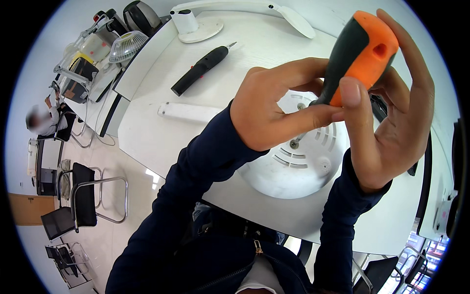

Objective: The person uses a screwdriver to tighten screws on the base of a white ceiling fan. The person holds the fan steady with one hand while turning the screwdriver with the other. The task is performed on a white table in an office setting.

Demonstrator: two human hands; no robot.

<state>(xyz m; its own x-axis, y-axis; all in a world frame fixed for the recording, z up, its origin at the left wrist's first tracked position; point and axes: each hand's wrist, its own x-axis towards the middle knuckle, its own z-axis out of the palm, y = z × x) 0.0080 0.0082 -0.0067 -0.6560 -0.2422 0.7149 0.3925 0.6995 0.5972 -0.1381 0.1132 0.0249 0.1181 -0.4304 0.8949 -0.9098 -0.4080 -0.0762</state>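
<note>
Both hands grip the screwdriver (360,54): right hand (391,112) closed round the orange handle, left hand (274,108) pinching the shaft. Tip seated in a screw on the white round housing (293,171), lying on the bench (161,122). Screw apparently not yet out; electric screwdriver (200,68) lies unused.

Orange-and-black screwdriver (360,54), handle up, tilted right, shaft slanting down-left, tip on a screw in the white round vented base (293,161). Base lying flat on white counter (161,132), near its front edge, slots arcing around the centre.
</note>
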